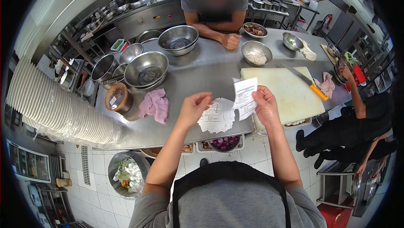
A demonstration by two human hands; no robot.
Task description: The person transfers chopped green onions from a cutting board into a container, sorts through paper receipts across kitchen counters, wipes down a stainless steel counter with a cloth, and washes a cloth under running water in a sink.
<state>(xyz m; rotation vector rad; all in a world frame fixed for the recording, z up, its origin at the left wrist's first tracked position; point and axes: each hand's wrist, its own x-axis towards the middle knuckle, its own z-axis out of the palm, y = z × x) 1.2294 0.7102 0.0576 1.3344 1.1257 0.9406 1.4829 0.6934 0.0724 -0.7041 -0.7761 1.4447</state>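
Note:
My right hand (266, 102) is closed on a few printed paper slips (245, 97), which it holds up between thumb and fingers over the steel table's near part. Below and to the left, a loose pile of white slips (217, 118) lies spread on the table, with printed lines facing up. My left hand (197, 107) hovers at the pile's upper left edge, fingers curled in a loose pinch. Whether a slip is between those fingertips I cannot make out. A white cutting board (282, 91) lies just right of my right hand.
An orange-handled knife (309, 83) rests on the board. Steel bowls (147, 70), a lidded brown tub (118, 98) and a pink cloth (155, 105) sit at left. A person (214, 5) leans on the far side. A waste bin (128, 173) stands below.

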